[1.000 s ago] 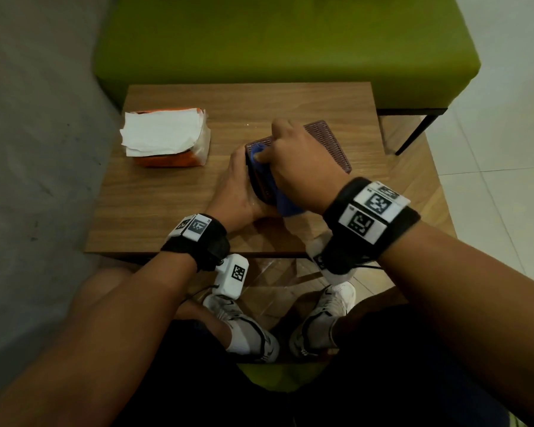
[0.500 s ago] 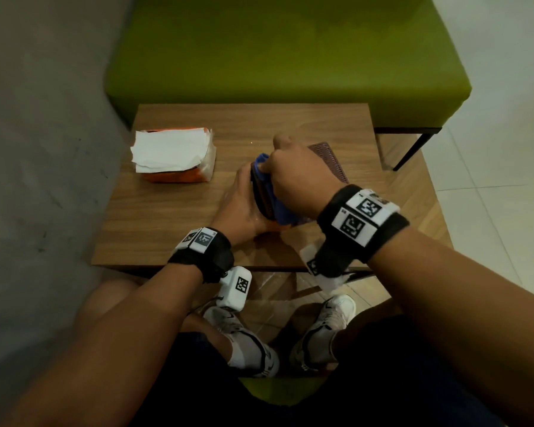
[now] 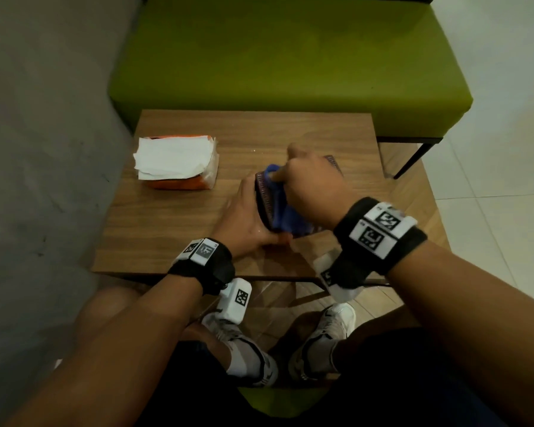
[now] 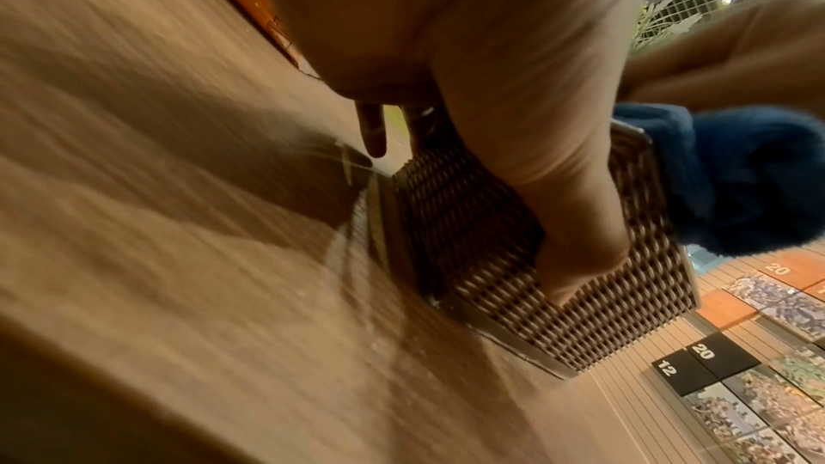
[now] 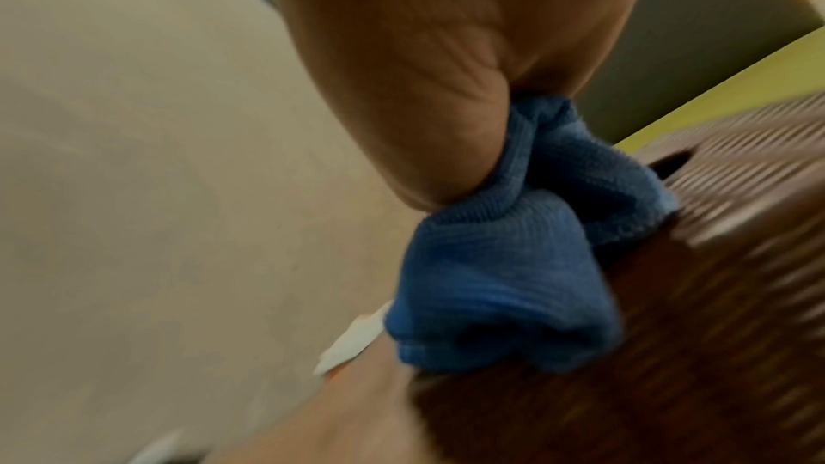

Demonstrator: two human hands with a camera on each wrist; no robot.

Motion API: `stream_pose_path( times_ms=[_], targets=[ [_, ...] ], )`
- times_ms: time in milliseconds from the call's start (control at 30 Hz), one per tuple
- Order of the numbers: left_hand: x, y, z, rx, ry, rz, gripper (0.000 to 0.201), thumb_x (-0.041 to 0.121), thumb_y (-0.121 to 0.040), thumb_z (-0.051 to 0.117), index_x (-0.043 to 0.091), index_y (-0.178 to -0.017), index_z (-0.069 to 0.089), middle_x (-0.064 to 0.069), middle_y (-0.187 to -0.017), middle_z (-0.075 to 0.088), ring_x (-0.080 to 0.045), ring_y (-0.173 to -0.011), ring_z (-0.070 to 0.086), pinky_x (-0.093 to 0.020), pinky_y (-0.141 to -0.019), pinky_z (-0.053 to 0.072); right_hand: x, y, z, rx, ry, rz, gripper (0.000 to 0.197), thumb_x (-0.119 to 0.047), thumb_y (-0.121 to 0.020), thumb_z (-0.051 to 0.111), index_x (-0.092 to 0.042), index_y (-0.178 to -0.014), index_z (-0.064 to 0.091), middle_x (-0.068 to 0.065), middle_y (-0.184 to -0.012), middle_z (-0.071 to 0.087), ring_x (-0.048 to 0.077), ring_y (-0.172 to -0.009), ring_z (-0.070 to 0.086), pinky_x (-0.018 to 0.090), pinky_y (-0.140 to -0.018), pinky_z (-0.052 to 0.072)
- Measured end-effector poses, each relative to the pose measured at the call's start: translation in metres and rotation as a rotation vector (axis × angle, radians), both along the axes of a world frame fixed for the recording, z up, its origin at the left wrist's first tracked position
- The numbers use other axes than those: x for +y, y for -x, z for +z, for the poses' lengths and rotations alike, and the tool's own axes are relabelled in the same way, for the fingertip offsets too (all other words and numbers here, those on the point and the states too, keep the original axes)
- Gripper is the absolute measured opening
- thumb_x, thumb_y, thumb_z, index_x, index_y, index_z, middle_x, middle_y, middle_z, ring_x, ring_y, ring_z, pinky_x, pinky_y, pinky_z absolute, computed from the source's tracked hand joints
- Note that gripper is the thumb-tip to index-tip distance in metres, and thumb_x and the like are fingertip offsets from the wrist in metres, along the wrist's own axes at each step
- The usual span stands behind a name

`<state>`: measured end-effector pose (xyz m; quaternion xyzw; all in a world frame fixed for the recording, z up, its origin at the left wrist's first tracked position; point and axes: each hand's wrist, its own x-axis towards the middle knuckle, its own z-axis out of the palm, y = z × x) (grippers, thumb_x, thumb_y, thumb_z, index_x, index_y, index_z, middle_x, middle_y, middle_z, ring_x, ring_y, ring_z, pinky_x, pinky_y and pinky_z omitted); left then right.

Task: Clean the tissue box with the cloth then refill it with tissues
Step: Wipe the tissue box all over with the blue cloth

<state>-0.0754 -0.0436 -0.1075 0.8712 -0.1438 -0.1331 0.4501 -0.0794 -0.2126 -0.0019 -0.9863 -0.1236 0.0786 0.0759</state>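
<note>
Head view first: my left hand (image 3: 248,221) holds the woven brown tissue box (image 3: 264,197) by its left side, near the middle of the wooden tabletop (image 3: 167,229), toward the near edge. My right hand (image 3: 313,188) is clenched around the blue cloth (image 3: 282,211), which touches the top of the box. At 10 o'clock from the box, well apart, lies an orange pack of white tissues (image 3: 174,160). Beyond the tabletop, at 12 o'clock, stands a green bench (image 3: 290,57).

Left wrist view: my left grip (image 4: 513,119) clasps the tissue box (image 4: 558,313), thumb laid down across its woven side. The box stands on the tabletop (image 4: 178,260). The cloth (image 4: 736,182) is bunched at 2 o'clock, over the box's upper edge.

Right wrist view, blurred: my right grip (image 5: 446,66) squeezes the cloth (image 5: 504,260), which bulges out below the palm against the tissue box (image 5: 714,295). A dark slot shows in the box at 3 o'clock of the cloth.
</note>
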Motion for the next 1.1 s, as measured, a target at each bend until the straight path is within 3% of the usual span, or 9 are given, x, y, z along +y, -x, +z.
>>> stream_pose_path(
  times_ms=[167,267,367,600,667,800,867,967,1100],
  targets=[
    [0.003,-0.003,-0.007,-0.004,-0.037,-0.036,0.133,0.062,-0.049,0.097,0.026,-0.156,0.027,0.005,-0.15,0.047,-0.019,-0.138,0.05,-0.052,-0.114,0.048,-0.046,-0.019,0.0,-0.01,0.035,-0.288,0.029,-0.012,-0.102,0.054,-0.012,-0.123,0.073,0.019,-0.125,0.05,0.04,-0.109,0.053,0.037,-0.076,0.035],
    [0.001,-0.006,-0.006,0.01,-0.022,-0.034,0.133,0.061,-0.046,0.098,0.027,-0.155,0.028,0.006,-0.148,0.051,-0.019,-0.137,0.052,-0.052,-0.113,0.049,-0.013,-0.011,0.0,-0.051,0.025,-0.18,0.026,-0.016,-0.095,0.064,-0.012,-0.118,0.074,0.016,-0.125,0.05,0.036,-0.115,0.05,0.036,-0.079,0.037],
    [0.002,-0.009,-0.007,0.043,-0.001,-0.023,0.133,0.058,-0.044,0.101,0.032,-0.153,0.029,0.009,-0.145,0.053,-0.018,-0.134,0.054,-0.052,-0.109,0.052,0.012,0.002,-0.006,-0.083,0.012,-0.075,0.03,-0.016,-0.1,0.051,-0.012,-0.118,0.074,0.014,-0.122,0.051,0.034,-0.117,0.049,0.036,-0.08,0.034],
    [0.007,-0.014,-0.009,0.005,0.002,-0.136,0.13,0.054,-0.053,0.1,0.021,-0.156,0.027,0.003,-0.151,0.048,-0.015,-0.14,0.051,-0.046,-0.117,0.047,-0.05,0.005,-0.004,-0.079,0.062,-0.364,0.024,-0.018,-0.098,0.06,-0.009,-0.115,0.073,0.021,-0.123,0.051,0.039,-0.113,0.052,0.041,-0.081,0.039],
    [0.009,-0.017,-0.008,0.018,0.012,-0.166,0.13,0.046,-0.055,0.103,0.021,-0.156,0.026,0.003,-0.152,0.046,-0.013,-0.141,0.05,-0.041,-0.119,0.045,-0.033,0.009,-0.005,-0.068,0.051,-0.322,0.024,-0.019,-0.095,0.064,-0.01,-0.115,0.073,0.018,-0.125,0.05,0.038,-0.115,0.051,0.039,-0.078,0.038],
    [0.013,-0.025,-0.006,0.048,0.003,-0.234,0.13,0.027,-0.061,0.105,0.016,-0.159,0.021,0.001,-0.153,0.045,-0.006,-0.137,0.051,-0.013,-0.11,0.041,-0.003,0.004,-0.005,-0.062,-0.028,-0.155,0.029,-0.018,-0.101,0.056,-0.01,-0.123,0.073,0.016,-0.128,0.051,0.036,-0.116,0.053,0.037,-0.079,0.037],
    [0.015,-0.03,-0.002,0.076,-0.014,-0.259,0.13,0.028,-0.062,0.105,0.02,-0.161,0.02,0.003,-0.155,0.046,-0.005,-0.138,0.052,-0.021,-0.113,0.044,-0.011,-0.004,-0.005,-0.034,-0.064,-0.167,0.028,-0.019,-0.102,0.058,-0.011,-0.124,0.073,0.017,-0.128,0.051,0.039,-0.112,0.056,0.04,-0.08,0.045],
    [0.014,-0.037,0.004,0.109,-0.041,-0.289,0.13,0.037,-0.061,0.104,0.028,-0.16,0.02,0.008,-0.156,0.047,-0.009,-0.145,0.048,-0.044,-0.123,0.042,-0.04,-0.009,-0.01,-0.05,-0.03,-0.276,0.029,-0.019,-0.102,0.055,-0.011,-0.121,0.074,0.02,-0.127,0.054,0.042,-0.112,0.057,0.04,-0.078,0.041],
    [0.01,-0.039,0.009,0.135,-0.048,-0.304,0.132,0.047,-0.057,0.101,0.03,-0.159,0.02,0.01,-0.157,0.047,-0.009,-0.148,0.046,-0.048,-0.125,0.04,-0.045,0.006,-0.013,-0.087,0.072,-0.375,0.022,-0.016,-0.092,0.064,-0.01,-0.111,0.073,0.021,-0.123,0.054,0.039,-0.111,0.054,0.04,-0.075,0.037]
  ],
)
